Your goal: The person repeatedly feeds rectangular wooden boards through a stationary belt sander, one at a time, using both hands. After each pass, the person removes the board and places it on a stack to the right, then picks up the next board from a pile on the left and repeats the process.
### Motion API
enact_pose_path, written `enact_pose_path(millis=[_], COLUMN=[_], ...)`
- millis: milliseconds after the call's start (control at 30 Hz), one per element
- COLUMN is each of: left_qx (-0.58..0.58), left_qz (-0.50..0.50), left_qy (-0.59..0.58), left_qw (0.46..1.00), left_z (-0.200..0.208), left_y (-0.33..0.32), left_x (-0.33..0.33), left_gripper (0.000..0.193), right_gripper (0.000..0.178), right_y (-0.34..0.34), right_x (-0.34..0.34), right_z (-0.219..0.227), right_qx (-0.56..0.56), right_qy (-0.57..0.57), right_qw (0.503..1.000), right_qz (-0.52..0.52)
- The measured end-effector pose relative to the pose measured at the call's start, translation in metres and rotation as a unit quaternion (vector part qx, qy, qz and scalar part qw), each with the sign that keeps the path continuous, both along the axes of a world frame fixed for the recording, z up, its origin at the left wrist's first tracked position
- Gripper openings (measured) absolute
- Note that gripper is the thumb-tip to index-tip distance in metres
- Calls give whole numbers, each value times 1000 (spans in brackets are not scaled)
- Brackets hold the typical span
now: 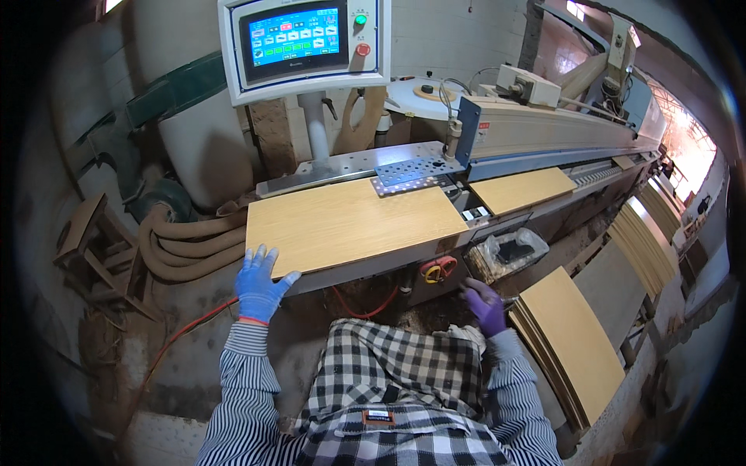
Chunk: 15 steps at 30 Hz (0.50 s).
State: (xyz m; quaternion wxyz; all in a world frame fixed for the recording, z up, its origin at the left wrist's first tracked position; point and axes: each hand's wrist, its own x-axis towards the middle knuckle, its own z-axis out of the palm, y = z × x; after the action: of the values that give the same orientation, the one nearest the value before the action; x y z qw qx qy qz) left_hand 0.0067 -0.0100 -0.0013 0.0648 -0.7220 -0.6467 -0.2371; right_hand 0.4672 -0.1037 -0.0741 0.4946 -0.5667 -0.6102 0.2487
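Note:
My left hand (pixel 262 285), in a blue glove with pale fingertips, rests with spread fingers on the near left corner of a wood-grain board (pixel 350 225). That board lies flat on the machine's bed, under a perforated metal plate (pixel 416 172) at its far right. My right hand (pixel 485 306), in a purple glove, hangs in the air left of a stack of boards (pixel 571 342). Its fingers reach out loosely, slightly blurred, with nothing seen in them. A second wood-grain board (pixel 522 190) sits farther right on the machine.
A control panel (pixel 303 50) with a lit screen stands behind the bed. The machine's long beam (pixel 559 128) runs to the far right. Below the bed is a lined bin (pixel 505 256). Thick hoses (pixel 183 241) and a wooden stool (pixel 105 256) are at left; a red cable (pixel 183 330) crosses the floor.

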Motion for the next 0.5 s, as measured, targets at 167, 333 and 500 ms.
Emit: enact_pose_path(millis=[167, 333, 500], left_qx=[-18, -22, -17], left_qz=[2, 4, 8], left_qy=[8, 11, 10], left_qw=[1000, 1000, 1000], left_z=[8, 8, 8], left_y=[8, 7, 8], left_x=[17, 16, 16], left_gripper=[76, 76, 75], right_gripper=[46, 50, 37], right_y=[-50, -52, -51], right_x=[101, 139, 135], right_z=[-10, -27, -37], right_qx=[-77, -98, -23], right_qy=[-474, -538, -524], right_qw=[835, 815, 827], right_qz=[-269, -190, -203])
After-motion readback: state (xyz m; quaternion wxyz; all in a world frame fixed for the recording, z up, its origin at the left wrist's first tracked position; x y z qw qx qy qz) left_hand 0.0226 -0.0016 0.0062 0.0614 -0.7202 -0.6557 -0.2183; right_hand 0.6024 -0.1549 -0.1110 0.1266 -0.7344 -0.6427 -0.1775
